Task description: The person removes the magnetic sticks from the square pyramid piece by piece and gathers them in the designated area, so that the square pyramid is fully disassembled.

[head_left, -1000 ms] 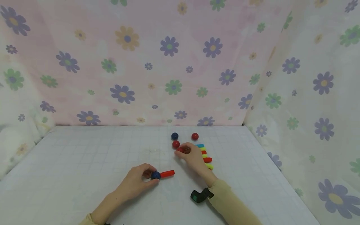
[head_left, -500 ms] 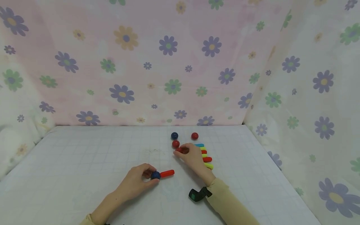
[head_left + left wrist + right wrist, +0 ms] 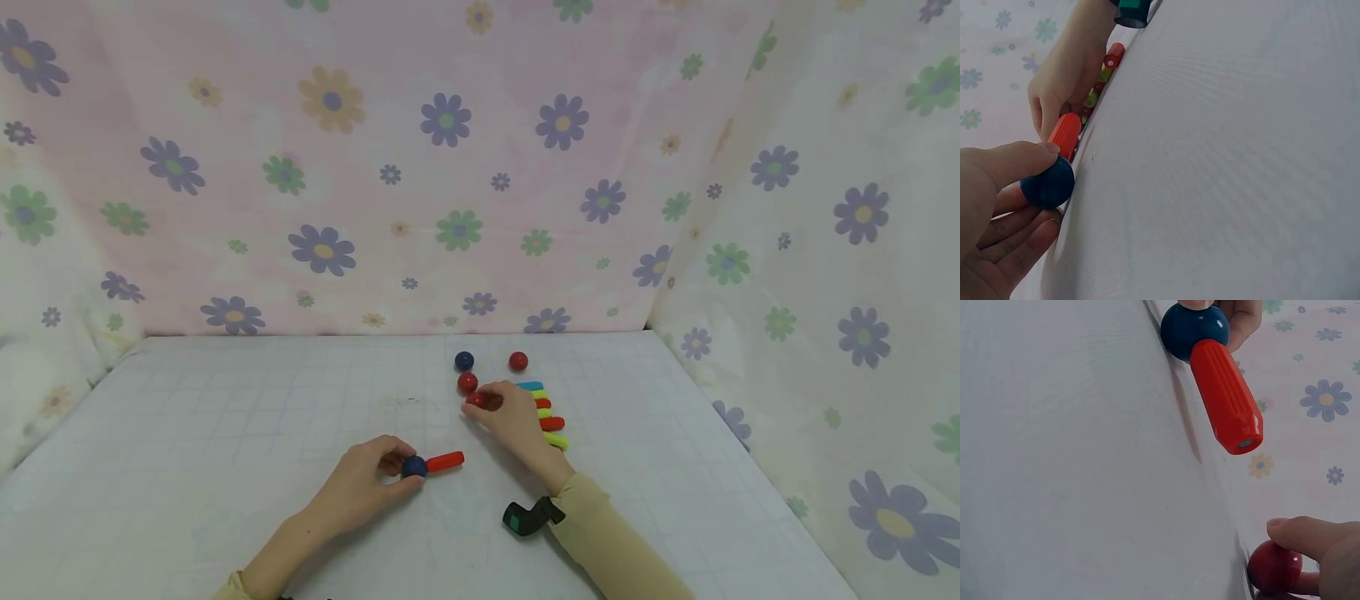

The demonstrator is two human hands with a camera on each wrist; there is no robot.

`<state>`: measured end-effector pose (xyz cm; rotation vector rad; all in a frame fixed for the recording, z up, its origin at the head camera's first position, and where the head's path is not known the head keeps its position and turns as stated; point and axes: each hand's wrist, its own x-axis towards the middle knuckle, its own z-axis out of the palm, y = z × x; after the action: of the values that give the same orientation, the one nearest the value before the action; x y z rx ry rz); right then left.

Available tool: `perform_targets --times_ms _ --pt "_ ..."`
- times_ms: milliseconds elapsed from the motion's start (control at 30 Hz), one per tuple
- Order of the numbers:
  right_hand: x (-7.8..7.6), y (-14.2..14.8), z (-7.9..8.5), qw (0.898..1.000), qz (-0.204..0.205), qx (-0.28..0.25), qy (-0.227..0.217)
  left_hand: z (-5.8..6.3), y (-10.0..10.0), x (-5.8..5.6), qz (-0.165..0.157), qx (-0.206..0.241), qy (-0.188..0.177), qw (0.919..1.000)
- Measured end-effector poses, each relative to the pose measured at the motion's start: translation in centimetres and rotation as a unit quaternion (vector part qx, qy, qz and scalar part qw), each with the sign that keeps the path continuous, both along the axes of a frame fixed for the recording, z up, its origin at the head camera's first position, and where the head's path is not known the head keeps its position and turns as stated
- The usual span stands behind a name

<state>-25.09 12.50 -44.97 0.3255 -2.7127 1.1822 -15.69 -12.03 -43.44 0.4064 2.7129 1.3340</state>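
My left hand pinches a dark blue ball between thumb and fingers. A red ridged rod joins that ball and sticks out to the right; its free end shows a small grey disc. Farther right, my right hand grips a red ball between thumb and fingers, low at the table surface. Just beyond it sits another red ball, with a loose blue ball behind. The fingers partly hide the held red ball in the head view.
Beside the right hand lies a row of blue, yellow and red rods, partly covered by the hand. A third red ball stands behind them. A black device is at the right wrist. Flowered cloth walls the white table.
My right hand has shifted very slightly left with the red ball, which shows a little more now. My left hand keeps its hold on the blue ball and rod.
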Motion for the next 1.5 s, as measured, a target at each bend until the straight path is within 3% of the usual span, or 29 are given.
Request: perform_targets --times_ms 833,933,1033,1100,1200,1333,1500 --pt "0.2 -0.1 0.5 1.0 -0.003 0.005 -0.013 -0.3 -0.1 0.0 0.003 -0.007 0.004 1.0" --pt "0.4 0.0 1.1 1.0 -0.007 0.003 -0.015 -0.2 -0.1 0.1 0.003 -0.002 0.004 1.0" --pt "0.8 0.0 2.5 1.0 -0.005 -0.015 0.016 -0.1 -0.1 0.1 0.003 0.001 0.002 1.0" --pt "1.4 0.0 3.6 0.998 0.011 -0.036 0.043 -0.1 0.0 0.0 0.003 -0.002 0.001 1.0" --pt "2.5 -0.3 4.7 0.996 0.061 -0.054 0.043 0.1 0.0 -0.1 0.004 -0.004 0.002 1.0" --pt "4.3 -0.7 4.6 0.991 0.125 -0.046 -0.026 0.1 -0.1 0.0 0.002 -0.007 0.008 0.9999" --pt "6.0 -1.1 3.5 0.985 0.15 -0.05 -0.073 0.1 -0.2 0.0 0.0 -0.009 0.012 0.9999"
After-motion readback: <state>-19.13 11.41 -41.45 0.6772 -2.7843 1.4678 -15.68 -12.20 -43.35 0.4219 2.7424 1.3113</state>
